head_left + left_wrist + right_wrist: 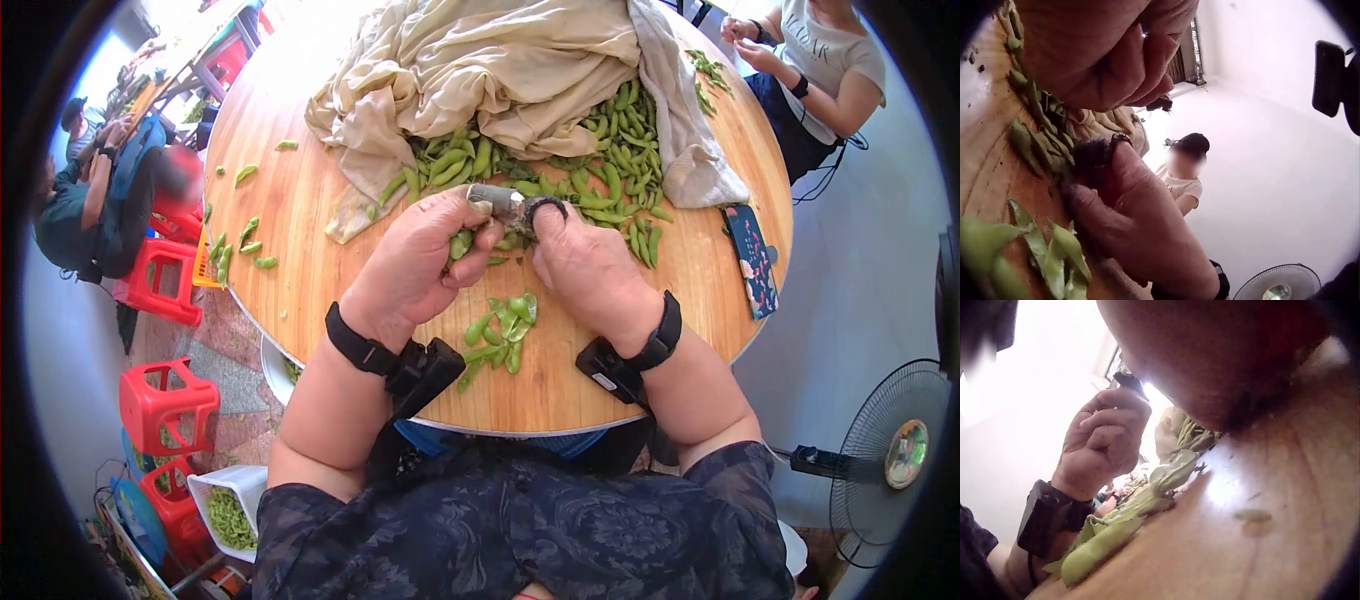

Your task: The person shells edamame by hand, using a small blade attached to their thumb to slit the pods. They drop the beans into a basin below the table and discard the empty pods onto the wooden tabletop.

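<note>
The left hand (415, 255) has its fingers curled, with a green pod (460, 244) between them and a grey piece (492, 197) at its thumb. In the right wrist view a dark piece (1130, 383) shows at the tips of the left hand (1100, 444). Beside it, the right hand (595, 275) has bent fingers and a black band (545, 205) round one digit. The left wrist view shows dark material (1092, 156) at the tips of the right hand (1147, 215); whether it grips anything is unclear. Loose pods (515, 315) lie below the hands.
On the round wooden table (330, 290), a beige cloth (480, 70) partly covers a pod heap (630, 140). A dark patterned case (750, 262) lies at the right. A fan (905, 455), red stools (168, 405) and a white pod container (230, 510) stand around. Other people sit left and right.
</note>
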A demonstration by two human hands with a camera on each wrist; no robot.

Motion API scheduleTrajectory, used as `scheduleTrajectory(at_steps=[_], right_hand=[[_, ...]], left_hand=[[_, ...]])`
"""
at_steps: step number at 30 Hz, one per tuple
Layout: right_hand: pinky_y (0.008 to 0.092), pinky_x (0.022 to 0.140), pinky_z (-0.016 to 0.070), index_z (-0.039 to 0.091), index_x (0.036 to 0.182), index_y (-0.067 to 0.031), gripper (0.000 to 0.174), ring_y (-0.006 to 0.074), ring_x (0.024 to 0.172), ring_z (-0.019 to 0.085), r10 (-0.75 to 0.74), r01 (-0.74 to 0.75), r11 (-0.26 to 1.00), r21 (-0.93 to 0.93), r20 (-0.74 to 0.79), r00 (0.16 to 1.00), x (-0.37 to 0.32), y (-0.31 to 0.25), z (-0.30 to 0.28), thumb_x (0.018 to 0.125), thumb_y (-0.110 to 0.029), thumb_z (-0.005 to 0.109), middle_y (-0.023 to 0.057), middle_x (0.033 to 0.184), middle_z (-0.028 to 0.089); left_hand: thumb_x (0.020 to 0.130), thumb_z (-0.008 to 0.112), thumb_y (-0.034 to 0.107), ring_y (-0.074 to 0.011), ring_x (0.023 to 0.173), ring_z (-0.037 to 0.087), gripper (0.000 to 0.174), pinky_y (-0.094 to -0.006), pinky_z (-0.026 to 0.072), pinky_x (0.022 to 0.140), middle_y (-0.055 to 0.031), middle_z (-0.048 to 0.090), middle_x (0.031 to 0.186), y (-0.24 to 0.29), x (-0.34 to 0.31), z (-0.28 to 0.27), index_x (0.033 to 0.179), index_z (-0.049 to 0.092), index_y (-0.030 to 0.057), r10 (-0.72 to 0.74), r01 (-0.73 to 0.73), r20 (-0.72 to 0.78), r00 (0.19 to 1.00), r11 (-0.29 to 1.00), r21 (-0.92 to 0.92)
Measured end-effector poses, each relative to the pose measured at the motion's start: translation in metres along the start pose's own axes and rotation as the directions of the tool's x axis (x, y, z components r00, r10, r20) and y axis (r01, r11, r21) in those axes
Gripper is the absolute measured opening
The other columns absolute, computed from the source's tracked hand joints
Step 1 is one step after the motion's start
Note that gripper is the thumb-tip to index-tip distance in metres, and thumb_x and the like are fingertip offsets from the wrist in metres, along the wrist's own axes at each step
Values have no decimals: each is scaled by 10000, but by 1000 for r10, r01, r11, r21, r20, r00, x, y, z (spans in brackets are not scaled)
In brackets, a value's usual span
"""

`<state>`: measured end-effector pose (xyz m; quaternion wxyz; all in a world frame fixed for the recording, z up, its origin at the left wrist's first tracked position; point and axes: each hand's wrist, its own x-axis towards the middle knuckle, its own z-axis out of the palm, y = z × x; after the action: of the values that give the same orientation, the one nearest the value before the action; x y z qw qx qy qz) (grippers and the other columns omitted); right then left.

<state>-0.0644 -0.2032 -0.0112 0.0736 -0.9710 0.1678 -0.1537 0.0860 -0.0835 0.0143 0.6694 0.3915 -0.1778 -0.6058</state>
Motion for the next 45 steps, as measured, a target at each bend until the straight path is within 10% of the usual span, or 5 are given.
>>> scheduleTrajectory(at_steps=[9,18,21,23,45], right_hand=[[402,551,494,506,1039,-4,300,357,686,599,42,12,971,239,-219,975,-6,18,-30,761,-58,605,187,815,569],[359,500,488,529,953,-19,186,315,626,593,-38,144,915,377,-275,961,-9,9,-34,781,-51,590,160,776,578],[298,439,452,485,965,-22,146,221,531,574,71,55,811,582,-191,979,-10,16,-33,842,-71,547,98,702,558],[243,401,406,445,988,-33,120,111,458,509,200,-433,208,877,395,897,-10,4,-47,895,-94,490,30,669,511],[181,371,365,468,1037,-74,135,40,420,431,145,-340,355,871,308,940,-13,-2,-31,934,-51,384,-11,710,476]], left_hand=[[959,492,397,-56,492,370,398,-178,263,394,-6,501,653,-14,3,16,851,601,29,-88,130,-166,982,957,260],[933,563,307,-35,533,369,238,-171,286,436,20,521,709,-19,2,8,930,608,73,-237,227,65,969,964,141],[931,558,232,-26,560,385,174,-171,299,453,37,535,731,-27,4,3,958,617,70,-132,123,50,990,981,153],[932,549,203,-16,583,400,162,-167,313,470,49,542,747,-30,4,5,975,624,66,-80,68,62,995,981,179],[914,533,112,-5,689,405,138,-173,351,581,78,496,781,-38,2,1,962,613,11,277,-322,183,943,630,707]])
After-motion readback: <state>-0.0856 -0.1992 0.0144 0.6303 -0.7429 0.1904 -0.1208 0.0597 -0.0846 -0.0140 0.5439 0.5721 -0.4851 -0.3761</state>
